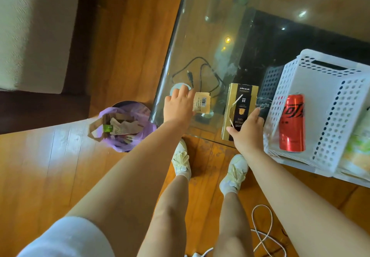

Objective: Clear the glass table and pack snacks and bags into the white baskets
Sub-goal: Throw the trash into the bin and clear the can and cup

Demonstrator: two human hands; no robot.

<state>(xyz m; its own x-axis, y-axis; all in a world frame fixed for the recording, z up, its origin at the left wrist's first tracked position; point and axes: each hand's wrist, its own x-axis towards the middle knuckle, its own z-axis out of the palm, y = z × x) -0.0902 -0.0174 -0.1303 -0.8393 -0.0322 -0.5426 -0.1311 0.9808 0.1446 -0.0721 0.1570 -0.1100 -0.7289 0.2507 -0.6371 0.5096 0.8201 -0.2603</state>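
On the glass table (pixel 200 36) near its front edge, my left hand (pixel 178 104) holds a small beige packet (pixel 201 102) with a barcode. My right hand (pixel 247 130) grips the lower end of a long gold and black coffee capsule box (pixel 239 104) that lies on the glass. A white perforated basket (pixel 324 88) stands at the right on the table, with a red soda can (pixel 293 123) lying inside it. A second white basket (pixel 358 156) with pale packets shows at the far right edge.
A black cable (pixel 202 72) and a white round charger (pixel 180 88) lie on the glass behind my left hand. A bin with a purple liner (pixel 124 124) full of paper waste stands on the wooden floor left of the table. A white cord (pixel 264 234) lies by my feet.
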